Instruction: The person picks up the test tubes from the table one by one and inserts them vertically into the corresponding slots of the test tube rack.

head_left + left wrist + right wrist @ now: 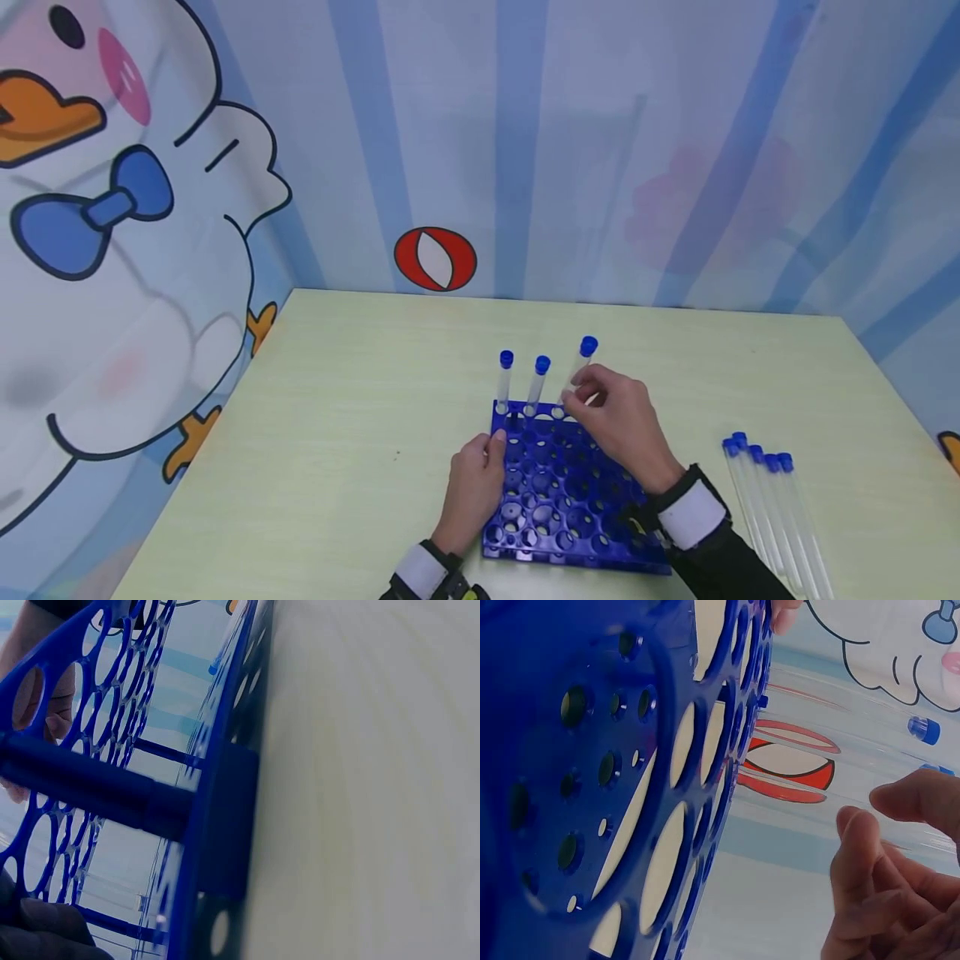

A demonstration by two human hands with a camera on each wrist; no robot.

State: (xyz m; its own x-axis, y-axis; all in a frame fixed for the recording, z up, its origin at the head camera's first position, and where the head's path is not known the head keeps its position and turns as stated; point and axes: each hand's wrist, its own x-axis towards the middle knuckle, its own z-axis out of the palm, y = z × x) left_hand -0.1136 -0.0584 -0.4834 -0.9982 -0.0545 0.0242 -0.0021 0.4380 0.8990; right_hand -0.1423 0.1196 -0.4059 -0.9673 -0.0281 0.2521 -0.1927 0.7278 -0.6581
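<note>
A blue test tube rack (555, 492) with rows of round holes stands on the table. Two clear tubes with blue caps, a left one (505, 382) and a middle one (537, 387), stand in its far row. My left hand (474, 479) grips the rack's left side, its thumb on the top edge; the left wrist view shows its fingers (45, 930) at the rack's holed plate. At the far row, my right hand (618, 417) pinches a third capped test tube (587, 348), which leans right with its lower end at a hole.
Several more capped clear tubes (780, 517) lie side by side on the table (337, 467), right of the rack. A cartoon-printed backdrop (465, 125) rises behind the table's far edge.
</note>
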